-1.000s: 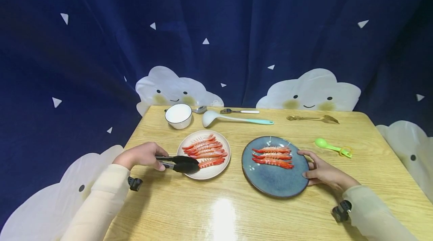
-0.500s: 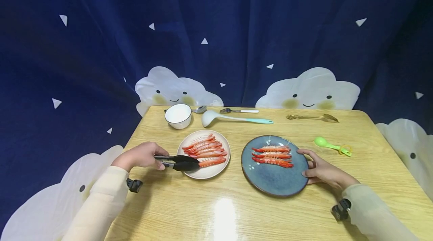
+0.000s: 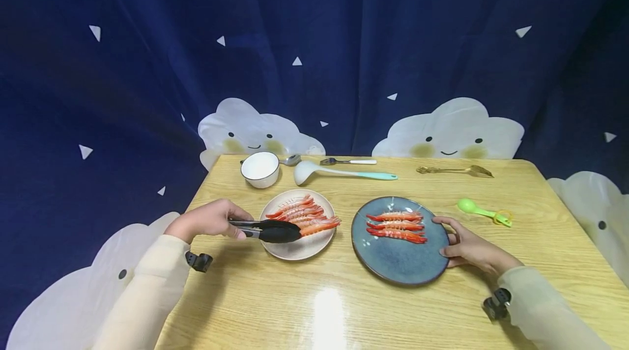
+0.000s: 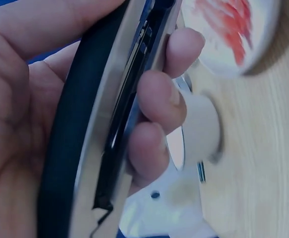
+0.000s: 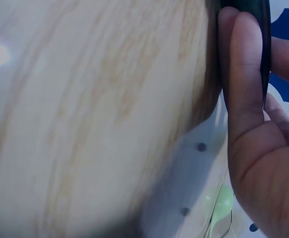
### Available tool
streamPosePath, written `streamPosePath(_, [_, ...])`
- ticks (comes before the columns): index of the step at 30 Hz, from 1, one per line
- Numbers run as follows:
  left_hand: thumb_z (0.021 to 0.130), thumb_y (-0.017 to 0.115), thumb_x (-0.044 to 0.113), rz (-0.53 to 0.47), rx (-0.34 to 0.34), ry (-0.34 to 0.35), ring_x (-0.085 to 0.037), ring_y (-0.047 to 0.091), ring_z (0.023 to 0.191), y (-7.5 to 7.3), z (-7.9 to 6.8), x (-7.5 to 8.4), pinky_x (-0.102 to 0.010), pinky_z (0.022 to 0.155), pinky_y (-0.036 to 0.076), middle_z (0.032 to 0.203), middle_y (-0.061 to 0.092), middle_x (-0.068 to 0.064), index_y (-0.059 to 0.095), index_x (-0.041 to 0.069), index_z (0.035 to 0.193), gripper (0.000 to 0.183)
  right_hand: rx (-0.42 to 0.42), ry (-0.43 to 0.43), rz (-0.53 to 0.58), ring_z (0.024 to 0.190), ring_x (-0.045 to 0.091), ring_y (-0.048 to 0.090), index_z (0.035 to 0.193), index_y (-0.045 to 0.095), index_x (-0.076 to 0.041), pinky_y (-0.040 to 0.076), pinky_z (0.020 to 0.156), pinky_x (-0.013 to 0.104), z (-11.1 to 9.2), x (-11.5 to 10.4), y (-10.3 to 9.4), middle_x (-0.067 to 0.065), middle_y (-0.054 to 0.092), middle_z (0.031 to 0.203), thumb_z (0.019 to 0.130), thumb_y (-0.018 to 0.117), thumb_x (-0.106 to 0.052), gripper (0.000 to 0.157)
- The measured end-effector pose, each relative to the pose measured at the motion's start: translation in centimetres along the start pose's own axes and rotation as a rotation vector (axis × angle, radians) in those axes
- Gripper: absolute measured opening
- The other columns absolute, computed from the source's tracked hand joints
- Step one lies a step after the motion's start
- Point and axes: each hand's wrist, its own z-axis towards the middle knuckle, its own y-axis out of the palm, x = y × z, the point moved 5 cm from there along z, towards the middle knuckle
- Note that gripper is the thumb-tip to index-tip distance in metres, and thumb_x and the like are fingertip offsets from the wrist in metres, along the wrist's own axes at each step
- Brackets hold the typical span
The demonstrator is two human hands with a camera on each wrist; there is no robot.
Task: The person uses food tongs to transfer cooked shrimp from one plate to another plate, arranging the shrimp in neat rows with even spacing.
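Note:
My left hand (image 3: 211, 220) grips a pair of tongs (image 3: 277, 231) with black tips; in the left wrist view, its fingers curl round the metal and black handle (image 4: 67, 144). Between the tips is one red shrimp (image 3: 320, 226), its tail reaching past the right rim of the pale plate (image 3: 295, 255). Several more shrimp (image 3: 297, 211) lie on that plate behind it. My right hand (image 3: 469, 246) pinches the right rim of a blue plate (image 3: 398, 265), thumb on one face and fingers on the other. Three shrimp (image 3: 395, 226) lie in a row there.
Along the back of the wooden table (image 3: 265, 306) stand a white bowl (image 3: 260, 168), a spoon (image 3: 291, 160), a fork (image 3: 348, 162) and a ladle (image 3: 344, 173). A gold-coloured spoon (image 3: 454, 171) lies back right. Nearer, beside my right hand, is a green spoon (image 3: 481, 211).
My left hand and the tongs have shifted right and slightly up. The shrimp in the tips has moved with them, from the plate's front area to across its right rim. My right hand stays put.

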Motion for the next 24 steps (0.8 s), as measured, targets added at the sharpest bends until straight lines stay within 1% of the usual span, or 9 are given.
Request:
streamPosePath(3, [0.068, 0.072, 0.014, 0.006, -0.046, 0.041, -0.01, 0.052, 0.067, 0.4, 1.7, 1.3, -0.025, 0.062, 0.044, 0.08, 0.063, 0.003, 0.066, 0.008, 0.097, 0.03, -0.012, -0.009, -0.004, 0.086, 0.033, 0.056, 0.135, 0.005, -0.012, 0.046, 0.067, 0.049, -0.1, 0.0, -0.1, 0.026, 0.042, 0.111, 0.079, 0.053, 0.008, 0.077])
streamPosePath(5, [0.068, 0.072, 0.013, 0.018, -0.08, 0.055, -0.01, 0.051, 0.066, 0.7, 2.9, 2.3, -0.025, 0.06, 0.043, 0.079, 0.063, 0.003, 0.067, 0.008, 0.097, 0.03, -0.005, 0.0, -0.009, 0.086, 0.033, 0.056, 0.135, 0.004, -0.012, 0.046, 0.067, 0.049, 0.0, 0.1, -0.1, 0.025, 0.043, 0.111, 0.079, 0.053, 0.007, 0.078])
streamPosePath(9, [0.068, 0.072, 0.012, 0.042, -0.144, 0.069, -0.011, 0.052, 0.069, 1.6, 5.7, 4.2, -0.026, 0.063, 0.043, 0.079, 0.063, 0.004, 0.067, 0.011, 0.098, 0.03, 0.016, 0.021, -0.021, 0.086, 0.033, 0.056, 0.136, 0.004, -0.014, 0.047, 0.066, 0.048, 0.1, 0.3, -0.2, 0.023, 0.044, 0.111, 0.078, 0.054, 0.006, 0.079])
streamPosePath(11, [0.069, 0.072, 0.013, 0.053, -0.178, 0.068, -0.012, 0.053, 0.069, 2.3, 7.2, 5.0, -0.025, 0.062, 0.043, 0.077, 0.063, 0.005, 0.067, 0.015, 0.098, 0.03, 0.027, 0.029, -0.023, 0.086, 0.033, 0.057, 0.137, 0.005, -0.014, 0.047, 0.066, 0.047, 0.1, 0.4, -0.3, 0.023, 0.045, 0.11, 0.078, 0.055, 0.006, 0.08])
streamPosePath(15, [0.068, 0.073, 0.016, 0.079, -0.237, 0.073, -0.01, 0.055, 0.075, 3.7, 10.3, 6.7, -0.024, 0.065, 0.044, 0.08, 0.064, 0.009, 0.067, 0.017, 0.098, 0.03, 0.02, 0.032, -0.008, 0.087, 0.034, 0.056, 0.136, 0.004, -0.014, 0.046, 0.067, 0.048, 0.1, 0.5, -0.4, 0.025, 0.043, 0.111, 0.077, 0.055, 0.006, 0.081])
streamPosePath(19, [0.068, 0.073, 0.016, 0.069, -0.293, 0.086, -0.007, 0.057, 0.083, 5.1, 12.9, 8.5, -0.022, 0.074, 0.043, 0.088, 0.064, 0.007, 0.067, 0.012, 0.099, 0.032, 0.006, 0.025, 0.017, 0.089, 0.035, 0.055, 0.136, 0.003, -0.014, 0.045, 0.068, 0.049, 0.2, 0.6, -0.4, 0.028, 0.037, 0.117, 0.078, 0.054, 0.008, 0.08])
streamPosePath(20, [0.068, 0.073, 0.016, 0.064, -0.307, 0.089, -0.006, 0.057, 0.082, 5.4, 13.5, 8.9, -0.022, 0.075, 0.043, 0.088, 0.065, 0.007, 0.067, 0.011, 0.098, 0.032, 0.004, 0.024, 0.021, 0.09, 0.035, 0.055, 0.136, 0.003, -0.014, 0.045, 0.069, 0.05, 0.2, 0.6, -0.4, 0.029, 0.035, 0.119, 0.078, 0.053, 0.008, 0.08])
streamPosePath(22, [0.068, 0.073, 0.015, 0.054, -0.331, 0.074, -0.005, 0.056, 0.072, 5.8, 14.6, 9.4, -0.021, 0.067, 0.043, 0.084, 0.065, 0.005, 0.067, 0.011, 0.096, 0.029, 0.003, 0.021, 0.024, 0.091, 0.036, 0.055, 0.136, 0.003, -0.014, 0.045, 0.069, 0.05, 0.2, 0.5, -0.3, 0.03, 0.032, 0.121, 0.079, 0.053, 0.008, 0.079])
streamPosePath(24, [0.068, 0.073, 0.016, 0.061, -0.344, 0.059, -0.004, 0.054, 0.068, 6.1, 15.6, 9.7, -0.02, 0.063, 0.042, 0.082, 0.065, 0.006, 0.068, 0.014, 0.094, 0.026, 0.007, 0.022, 0.018, 0.09, 0.036, 0.055, 0.137, 0.003, -0.014, 0.045, 0.069, 0.049, 0.2, 0.4, -0.3, 0.03, 0.032, 0.122, 0.078, 0.053, 0.008, 0.08])
